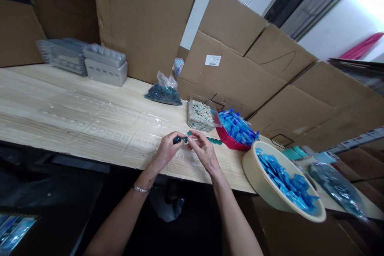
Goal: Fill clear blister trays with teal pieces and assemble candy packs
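Note:
Over the middle of the table, my left hand pinches a small dark, glossy rounded piece. My right hand is close beside it, its fingers closed around small green pieces; exactly how these sit in the fingertips is too small to tell. Just beyond the right hand, a short row of green rounded pieces lies on the table. Clear moulded plastic trays, hard to make out, are spread on the wood to the left of both hands.
Behind the hands are a bag of dark pieces, a clear box of small printed pieces and a red tray of blue packets. A cream basin overhangs the front edge at right. Stacked plastic trays stand back left, cardboard boxes behind.

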Demonstrator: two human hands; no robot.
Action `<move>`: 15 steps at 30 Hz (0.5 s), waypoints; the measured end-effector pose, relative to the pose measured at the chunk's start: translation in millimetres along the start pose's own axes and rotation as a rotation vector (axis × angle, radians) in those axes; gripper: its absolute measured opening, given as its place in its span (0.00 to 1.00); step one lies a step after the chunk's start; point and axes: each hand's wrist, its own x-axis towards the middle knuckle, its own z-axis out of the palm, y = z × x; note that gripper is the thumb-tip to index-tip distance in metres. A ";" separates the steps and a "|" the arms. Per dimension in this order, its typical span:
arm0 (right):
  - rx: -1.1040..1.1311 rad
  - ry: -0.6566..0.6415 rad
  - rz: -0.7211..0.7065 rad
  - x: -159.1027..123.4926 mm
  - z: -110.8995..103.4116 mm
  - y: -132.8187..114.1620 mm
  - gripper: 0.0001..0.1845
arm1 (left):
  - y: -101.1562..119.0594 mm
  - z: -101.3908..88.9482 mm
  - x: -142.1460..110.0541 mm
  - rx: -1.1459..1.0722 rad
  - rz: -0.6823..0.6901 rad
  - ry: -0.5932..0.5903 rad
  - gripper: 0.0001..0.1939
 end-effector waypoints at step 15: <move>-0.450 0.045 -0.271 64.7 -24.1 69.0 0.08 | -1.8 -22.8 5.7 -0.173 -0.315 0.132 0.14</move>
